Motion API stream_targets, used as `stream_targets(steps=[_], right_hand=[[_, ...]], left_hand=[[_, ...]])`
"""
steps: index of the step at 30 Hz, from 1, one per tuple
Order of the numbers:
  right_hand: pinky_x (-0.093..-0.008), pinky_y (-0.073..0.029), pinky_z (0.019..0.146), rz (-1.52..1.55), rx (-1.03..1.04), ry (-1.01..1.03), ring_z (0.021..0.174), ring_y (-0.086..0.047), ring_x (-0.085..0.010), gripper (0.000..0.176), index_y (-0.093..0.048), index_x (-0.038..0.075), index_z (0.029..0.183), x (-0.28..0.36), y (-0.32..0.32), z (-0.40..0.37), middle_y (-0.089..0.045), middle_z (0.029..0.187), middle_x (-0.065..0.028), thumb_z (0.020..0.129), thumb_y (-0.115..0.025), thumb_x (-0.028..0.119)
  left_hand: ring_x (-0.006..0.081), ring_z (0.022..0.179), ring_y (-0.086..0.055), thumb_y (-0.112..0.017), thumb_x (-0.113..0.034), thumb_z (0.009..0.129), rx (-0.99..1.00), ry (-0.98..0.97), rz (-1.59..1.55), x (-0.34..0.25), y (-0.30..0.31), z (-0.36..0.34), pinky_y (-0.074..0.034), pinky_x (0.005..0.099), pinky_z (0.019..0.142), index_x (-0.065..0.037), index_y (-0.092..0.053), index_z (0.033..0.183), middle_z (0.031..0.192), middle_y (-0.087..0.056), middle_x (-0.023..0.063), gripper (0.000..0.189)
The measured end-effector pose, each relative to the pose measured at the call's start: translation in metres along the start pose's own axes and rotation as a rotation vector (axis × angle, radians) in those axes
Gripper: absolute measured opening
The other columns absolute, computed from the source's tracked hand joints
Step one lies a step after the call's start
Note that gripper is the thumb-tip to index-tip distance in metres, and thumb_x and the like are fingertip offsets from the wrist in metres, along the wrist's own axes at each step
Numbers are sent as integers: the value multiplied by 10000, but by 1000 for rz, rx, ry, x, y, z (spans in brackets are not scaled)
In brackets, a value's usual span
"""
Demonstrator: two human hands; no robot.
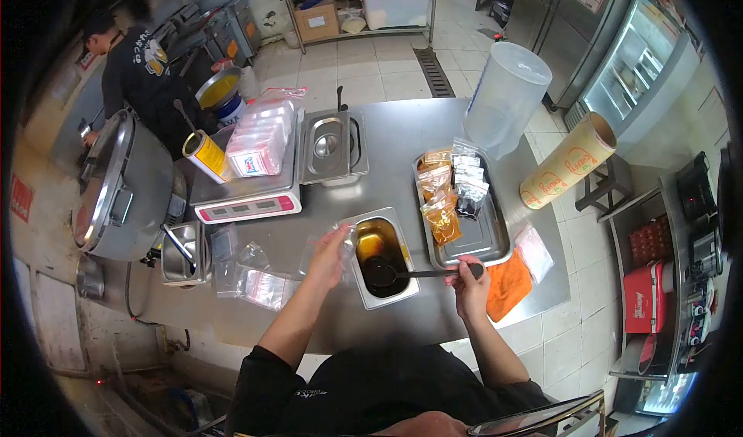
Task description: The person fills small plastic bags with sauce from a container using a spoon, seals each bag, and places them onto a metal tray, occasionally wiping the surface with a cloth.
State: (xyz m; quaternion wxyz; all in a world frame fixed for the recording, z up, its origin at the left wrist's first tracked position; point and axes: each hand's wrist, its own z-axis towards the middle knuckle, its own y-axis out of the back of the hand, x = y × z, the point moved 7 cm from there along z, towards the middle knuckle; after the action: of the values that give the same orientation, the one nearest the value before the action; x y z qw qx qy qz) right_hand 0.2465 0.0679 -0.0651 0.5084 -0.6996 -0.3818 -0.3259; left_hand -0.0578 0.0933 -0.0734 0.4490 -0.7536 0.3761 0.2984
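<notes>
My right hand [469, 285] is closed on the handle of a dark ladle [426, 274], whose bowl dips into the dark, amber-tinted liquid [374, 240] in a steel container [412, 288]. At the container's left rim, my left hand [331, 255] pinches a small clear plastic bag [346, 253]. Further right, a steel tray [484, 243] holds several filled bags, some with orange contents [443, 219] and some with dark contents [470, 197]. Several flat clear bags [263, 286] lie left of my left hand.
A scale [248, 207] carries bag packs [259, 139] and a yellow can [207, 157]. Nearby are a lidded steel container [325, 147], a large pot [143, 197], an orange cloth [508, 284], a plastic pitcher [507, 97] and a film roll [567, 161]. A co-worker [147, 73] stands back left.
</notes>
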Motion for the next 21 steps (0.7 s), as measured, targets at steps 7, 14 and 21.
stream_targets(steps=[7,14,21], right_hand=[[-268,-511,539,62,25,42,573,-622,-181,160,-509,15,1082,22,-21,15,-647,845,-155,947,-502,101],[-254,-516,519,213,12,-24,571,-623,-167,154,-499,6,1073,17,-21,34,-650,802,-136,946,-497,94],[-245,-516,518,175,-29,-13,563,-614,-162,156,-497,17,1079,13,8,40,-648,808,-135,946,-499,99]], left_hand=[[144,996,-555,-549,-399,926,-28,122,-47,0,27,-8,-416,293,899,-65,-594,1162,1087,-625,5,412],[90,928,-566,-519,-312,949,-31,-289,-31,-44,29,-64,-415,193,663,-83,-531,1256,1125,-592,28,383],[72,894,-557,-737,-10,741,77,-359,427,-53,5,-84,-433,185,705,-89,-491,1335,1048,-562,-3,649]])
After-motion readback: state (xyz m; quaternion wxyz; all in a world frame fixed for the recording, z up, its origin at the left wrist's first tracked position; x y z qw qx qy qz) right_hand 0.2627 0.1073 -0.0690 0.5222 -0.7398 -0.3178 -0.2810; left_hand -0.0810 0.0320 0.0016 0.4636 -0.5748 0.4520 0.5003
